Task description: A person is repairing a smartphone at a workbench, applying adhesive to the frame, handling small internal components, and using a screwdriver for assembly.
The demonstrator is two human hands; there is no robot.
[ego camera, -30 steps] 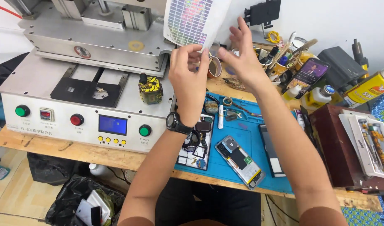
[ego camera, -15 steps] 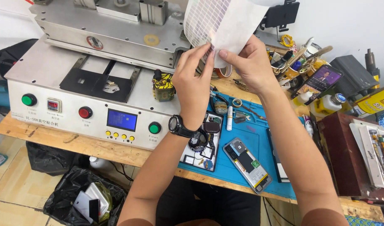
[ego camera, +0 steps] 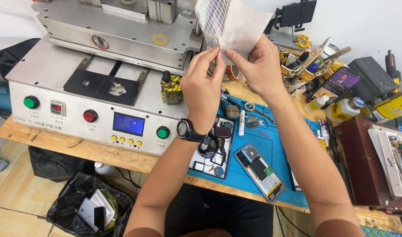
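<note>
Both of my hands are raised above the bench and pinch the lower edge of a white sheet [ego camera: 236,22] with a shimmering grid pattern on its left part. My left hand [ego camera: 203,83], with a black watch on the wrist, grips the sheet's bottom left. My right hand [ego camera: 260,66] holds its bottom right. Below my arms an opened phone [ego camera: 260,171] with its battery exposed lies on a blue mat [ego camera: 275,145]. Beside it rests a small parts tray [ego camera: 212,153].
A large metal laminating machine [ego camera: 100,83] with green and red buttons and a blue screen fills the left. Bottles, tape rolls and tools crowd the back right near a lit phone [ego camera: 339,83]. A dark red box [ego camera: 363,162] stands right. A black rubbish bag [ego camera: 89,206] sits on the floor.
Both hands have drawn closer together on the sheet's lower edge. The view has shifted, so the bench sits lower and nearer in frame.
</note>
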